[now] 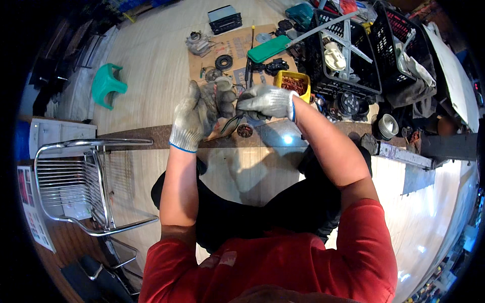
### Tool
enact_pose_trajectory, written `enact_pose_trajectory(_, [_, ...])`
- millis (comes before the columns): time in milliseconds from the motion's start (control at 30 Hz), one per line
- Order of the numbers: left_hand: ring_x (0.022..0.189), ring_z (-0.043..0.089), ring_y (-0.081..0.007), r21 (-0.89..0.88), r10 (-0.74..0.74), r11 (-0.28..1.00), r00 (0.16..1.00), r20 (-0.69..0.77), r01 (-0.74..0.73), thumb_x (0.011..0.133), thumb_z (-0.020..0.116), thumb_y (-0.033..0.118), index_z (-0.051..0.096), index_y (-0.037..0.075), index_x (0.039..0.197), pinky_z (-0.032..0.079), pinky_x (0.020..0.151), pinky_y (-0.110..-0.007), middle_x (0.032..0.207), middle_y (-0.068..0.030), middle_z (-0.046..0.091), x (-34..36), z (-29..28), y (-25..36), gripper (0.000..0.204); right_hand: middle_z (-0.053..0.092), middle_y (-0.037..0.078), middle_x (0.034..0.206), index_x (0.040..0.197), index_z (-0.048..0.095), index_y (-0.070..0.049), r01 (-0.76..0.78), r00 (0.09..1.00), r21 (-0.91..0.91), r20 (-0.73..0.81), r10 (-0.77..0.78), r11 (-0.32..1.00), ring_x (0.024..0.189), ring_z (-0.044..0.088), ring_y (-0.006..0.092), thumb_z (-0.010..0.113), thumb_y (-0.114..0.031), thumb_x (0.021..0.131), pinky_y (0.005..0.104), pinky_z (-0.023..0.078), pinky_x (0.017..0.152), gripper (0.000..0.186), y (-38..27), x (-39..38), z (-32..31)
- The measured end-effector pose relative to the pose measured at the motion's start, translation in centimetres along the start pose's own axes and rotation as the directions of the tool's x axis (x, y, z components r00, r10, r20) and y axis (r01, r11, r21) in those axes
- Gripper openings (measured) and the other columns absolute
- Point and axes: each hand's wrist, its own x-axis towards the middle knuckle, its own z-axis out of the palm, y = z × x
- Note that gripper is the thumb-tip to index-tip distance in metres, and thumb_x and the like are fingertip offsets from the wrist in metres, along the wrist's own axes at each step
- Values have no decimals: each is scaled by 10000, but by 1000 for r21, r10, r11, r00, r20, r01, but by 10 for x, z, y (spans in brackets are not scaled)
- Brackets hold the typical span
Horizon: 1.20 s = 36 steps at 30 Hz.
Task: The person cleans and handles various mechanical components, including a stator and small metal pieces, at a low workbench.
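Both hands wear grey-white work gloves with dirty palms and blue cuffs. My left hand (194, 113) is turned palm inward, thumb up, its darkened fingers curled; what lies inside them is hidden. Opposite it, my right hand (268, 101) is closed, fingertips pinched together close to the left fingers. Just under those fingertips is a dark two-legged tool that looks like pliers (231, 124), seemingly held in the right hand. A small round dark part with reddish spots (245, 131) lies below the tool. Beyond the hands, a black ring (224, 62) rests on cardboard.
A yellow tub (306, 86) of copper-coloured pieces sits right of the hands. Black crates (371, 81) with parts stand farther right, a green-headed flat tool (269, 49) before them. At left are a green stool (107, 86) and a metal chair (96, 177). A white fan wheel (388, 126) stands right.
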Motion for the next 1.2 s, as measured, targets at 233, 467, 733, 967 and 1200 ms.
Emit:
enact_pose_trajectory(233, [1035,654,-361,557,-215,805,975,-46,204,1009,466,443,508,-112,1275,528,898,-447,1184,-276,628,-7,-15,-6,617,645,97,698,829,683,33,-183,964,36,-189,186,982,621,576,181,633,-364,875,335,462,609,403,-30,-10,-19])
enact_pose_trajectory(467, [1152,602,-327,623,-137,771,990,-40,132,1018,463,422,471,-118,1317,469,1004,-433,1262,-252,590,1,-12,-11,617,631,79,685,887,681,21,201,896,-252,-344,-282,947,592,562,128,608,-291,891,304,458,572,321,-29,-8,-8])
enact_pose_trajectory(733, [1170,587,-318,408,-44,912,999,-14,46,1034,406,435,451,-113,1335,448,1026,-419,1271,-240,581,7,-3,-14,628,676,207,945,1028,681,-69,98,919,-425,-309,-246,900,864,664,382,559,-133,868,484,521,743,212,-41,-19,-1])
enact_pose_trajectory(967, [1270,508,-341,297,90,951,996,15,-91,1048,383,382,412,-101,1371,377,1105,-447,1358,-250,515,14,-4,-15,581,663,234,983,1024,673,-33,111,878,-443,-375,-296,889,925,636,411,517,-210,909,486,502,809,263,-33,-7,16])
enact_pose_trajectory(1200, [1350,402,-408,90,252,965,965,-71,-246,1029,373,447,328,-84,1424,307,1143,-529,1454,-284,391,13,12,-11,664,646,228,924,1021,661,-42,247,844,-493,-314,-435,834,879,626,398,542,-191,887,462,491,769,233,-5,3,40])
